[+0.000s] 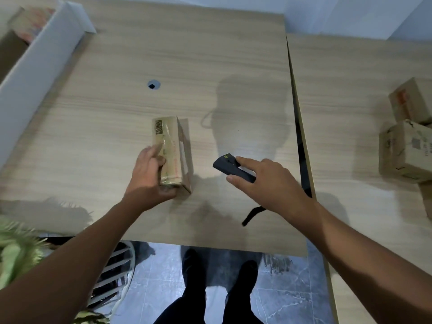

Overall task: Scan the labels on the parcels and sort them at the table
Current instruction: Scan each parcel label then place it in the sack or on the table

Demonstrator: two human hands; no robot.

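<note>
Black plastic shows in the right hand [264,181], thumb and fingers closed round a slim scanner [230,168] whose nose points up and left, while the left hand [150,174] grips the near end of a cardboard parcel [171,148] resting on the table [210,66]. That parcel runs lengthways straight away from the person, so its barcode label [159,126] lies uncovered at the far end, beyond the left hand's grip; the scanner likely needs to swing left and forward. Farther right, more parcels [406,150] sit heaped, well apart.
</note>
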